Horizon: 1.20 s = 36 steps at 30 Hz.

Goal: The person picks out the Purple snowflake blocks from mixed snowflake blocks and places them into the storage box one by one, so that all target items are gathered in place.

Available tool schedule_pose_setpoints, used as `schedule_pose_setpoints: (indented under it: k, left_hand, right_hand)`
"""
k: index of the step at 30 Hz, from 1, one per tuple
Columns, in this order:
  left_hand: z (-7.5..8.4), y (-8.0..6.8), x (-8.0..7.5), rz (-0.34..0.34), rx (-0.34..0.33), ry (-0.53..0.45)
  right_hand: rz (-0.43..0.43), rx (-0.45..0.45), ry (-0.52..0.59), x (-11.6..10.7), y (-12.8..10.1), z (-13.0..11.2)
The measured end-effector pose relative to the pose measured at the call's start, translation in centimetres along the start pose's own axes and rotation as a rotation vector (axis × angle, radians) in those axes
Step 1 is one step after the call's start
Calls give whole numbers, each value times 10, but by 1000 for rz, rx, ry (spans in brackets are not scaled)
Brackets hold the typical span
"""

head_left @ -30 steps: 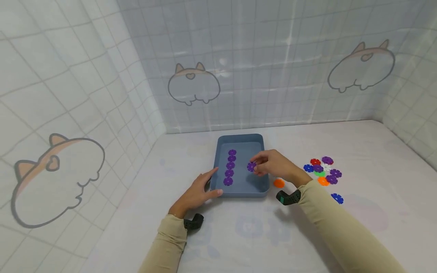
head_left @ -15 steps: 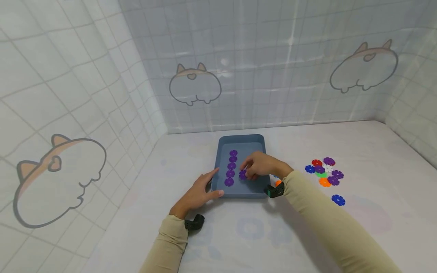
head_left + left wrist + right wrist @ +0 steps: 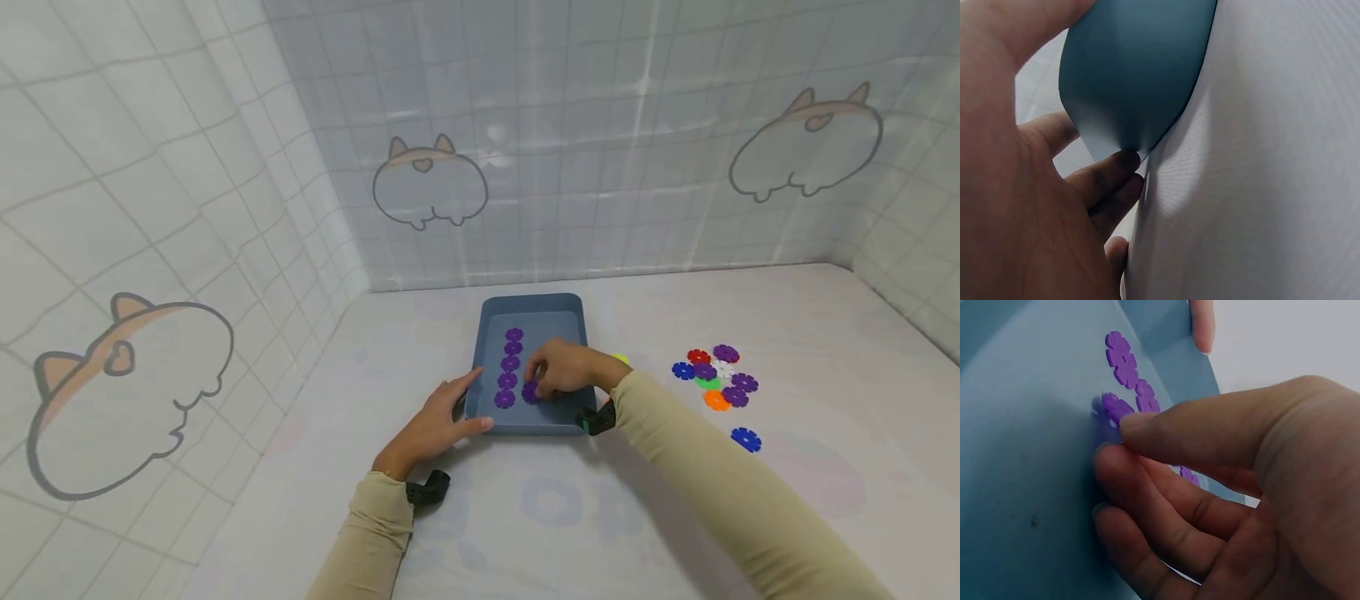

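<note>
A blue tray (image 3: 570, 310) sits mid-table with a column of several purple flower discs (image 3: 509, 364) along its left side. My right hand (image 3: 542, 385) reaches into the tray and pinches one more purple disc (image 3: 531, 392) low over the floor, just right of the column's near end. In the right wrist view, thumb and fingertips (image 3: 1132, 425) grip that disc (image 3: 1112, 406) beside the column (image 3: 1121, 356). My left hand (image 3: 450, 412) rests flat against the tray's near left corner (image 3: 1135, 75), fingers (image 3: 1107, 178) touching its wall.
A loose pile of coloured discs (image 3: 714, 375) lies to the right of the tray, with a single blue disc (image 3: 746, 438) nearer me and a yellow-green one (image 3: 620, 358) behind my right wrist. Tiled walls close in the back and left.
My right hand has carried the purple disc left and down into the tray, toward the near end of the column. The left hand has stayed at the tray corner.
</note>
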State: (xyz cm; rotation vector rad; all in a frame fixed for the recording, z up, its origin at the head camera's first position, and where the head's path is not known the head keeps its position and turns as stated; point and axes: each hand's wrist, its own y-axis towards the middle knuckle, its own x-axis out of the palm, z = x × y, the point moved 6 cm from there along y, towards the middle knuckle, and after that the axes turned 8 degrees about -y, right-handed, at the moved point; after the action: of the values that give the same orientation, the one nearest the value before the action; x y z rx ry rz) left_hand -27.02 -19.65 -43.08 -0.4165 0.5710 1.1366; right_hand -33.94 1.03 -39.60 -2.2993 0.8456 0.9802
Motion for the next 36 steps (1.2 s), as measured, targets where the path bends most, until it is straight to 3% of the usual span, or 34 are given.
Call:
schedule_pose_setpoints:
  k: [14, 26, 32, 36]
  left_hand:
    - [1, -1, 0, 3, 2, 11]
    - [0, 2, 0, 0, 6, 9]
    - [0, 2, 0, -2, 5, 9]
    - [0, 0, 1, 1, -13, 2]
  right_hand:
    - [-25, -6, -30, 4, 0, -4]
    - [13, -31, -44, 0, -4, -5]
    - [79, -21, 20, -5, -12, -3]
    - [156, -27, 156, -12, -26, 1]
